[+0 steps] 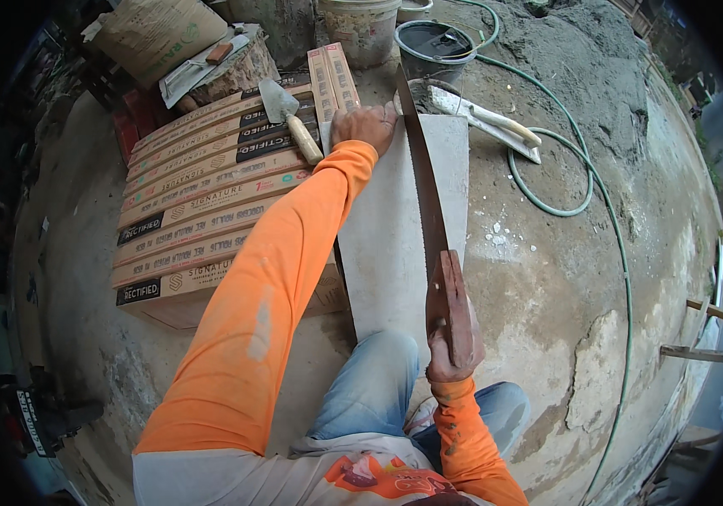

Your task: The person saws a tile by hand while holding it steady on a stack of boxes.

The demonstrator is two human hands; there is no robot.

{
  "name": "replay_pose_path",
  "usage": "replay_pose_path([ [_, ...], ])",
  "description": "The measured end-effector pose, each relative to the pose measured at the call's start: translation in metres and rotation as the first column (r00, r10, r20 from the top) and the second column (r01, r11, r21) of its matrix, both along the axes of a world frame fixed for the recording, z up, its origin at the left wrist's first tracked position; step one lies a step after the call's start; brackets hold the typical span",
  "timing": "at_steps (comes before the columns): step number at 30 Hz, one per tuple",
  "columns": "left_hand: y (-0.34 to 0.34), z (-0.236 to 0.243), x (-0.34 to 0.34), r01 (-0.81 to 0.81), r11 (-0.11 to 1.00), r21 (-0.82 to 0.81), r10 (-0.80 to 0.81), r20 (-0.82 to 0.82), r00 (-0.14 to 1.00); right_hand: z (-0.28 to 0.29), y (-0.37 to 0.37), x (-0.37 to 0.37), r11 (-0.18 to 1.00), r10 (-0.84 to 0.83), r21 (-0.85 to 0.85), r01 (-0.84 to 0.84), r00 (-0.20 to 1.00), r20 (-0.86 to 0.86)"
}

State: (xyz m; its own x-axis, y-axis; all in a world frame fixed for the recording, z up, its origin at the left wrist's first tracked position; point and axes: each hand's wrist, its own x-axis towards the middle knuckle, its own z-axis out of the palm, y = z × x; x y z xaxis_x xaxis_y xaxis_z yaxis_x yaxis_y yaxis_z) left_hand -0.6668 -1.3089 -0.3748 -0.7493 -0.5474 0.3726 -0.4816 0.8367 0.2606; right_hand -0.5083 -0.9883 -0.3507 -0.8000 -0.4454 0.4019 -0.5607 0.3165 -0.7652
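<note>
My right hand [456, 358] is closed round the reddish-brown wooden handle of a hand saw [426, 190]. Its long dark blade points away from me, toothed edge to the left, over a long grey board [385, 244]. The board stretches from my knees to the far side beside stacked boxes. At its far left part my left hand [366, 126] lies with fingers bent over the board, apparently gripping it; the fingertips are hidden. Just left of that hand, a trowel [301, 135] with a wooden handle rests on the boxes.
Stacked cardboard boxes [210, 202] stand left of the board. Beyond are a black bucket [435, 52], a pale bucket [360, 29] and a paper sack [155, 38]. A long white-bladed tool [492, 126] lies right of the board, near a green hose [623, 253] and a grey sand heap [581, 59].
</note>
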Motion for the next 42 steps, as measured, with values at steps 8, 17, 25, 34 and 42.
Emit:
replay_pose_path([
  [8,0.007,-0.005,-0.011,0.042,0.999,0.018,-0.041,-0.024,0.999,-0.025,-0.042,-0.047,0.989,-0.065,-0.127,0.073,0.996,0.065],
  [17,0.004,0.002,0.0,0.023,1.0,-0.02,-0.025,-0.091,0.996,0.003,0.022,0.02,0.994,-0.03,0.111,0.025,0.998,0.05],
  [25,0.006,-0.004,-0.006,0.033,0.999,0.012,-0.032,-0.062,0.998,-0.037,-0.024,-0.038,0.991,-0.059,-0.114,0.069,0.994,0.089],
  [34,0.011,0.005,-0.002,0.056,0.998,0.018,-0.053,-0.112,0.992,-0.032,0.002,-0.019,0.998,-0.04,-0.029,0.048,0.967,0.253],
  [42,0.006,0.004,0.005,0.034,0.999,0.035,-0.031,-0.069,0.997,-0.007,0.011,0.014,0.996,-0.086,0.048,0.077,0.972,0.219],
])
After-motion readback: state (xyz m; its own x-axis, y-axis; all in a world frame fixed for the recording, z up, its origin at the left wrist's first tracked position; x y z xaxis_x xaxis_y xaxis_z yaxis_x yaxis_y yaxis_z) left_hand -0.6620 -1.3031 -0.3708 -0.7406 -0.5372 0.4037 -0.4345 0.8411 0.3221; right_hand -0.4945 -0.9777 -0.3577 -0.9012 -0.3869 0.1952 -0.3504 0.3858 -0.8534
